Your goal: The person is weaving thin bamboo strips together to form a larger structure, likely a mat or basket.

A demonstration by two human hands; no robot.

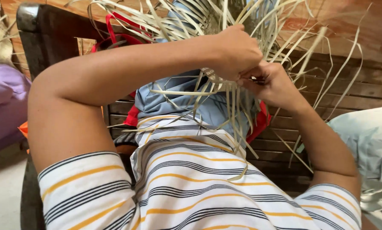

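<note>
Both hands closed on pale woven straw strips [225, 91] held up at chest height, left hand [237, 51] fisted over the weave edge, right hand [269, 83] pinching strands just beside it, blue cloth [178, 100] behind, wooden bench [352, 89] beyond.

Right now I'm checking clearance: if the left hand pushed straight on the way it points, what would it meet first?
Probably the right hand: the left hand points at it, both gripping the pale woven strips.
</note>
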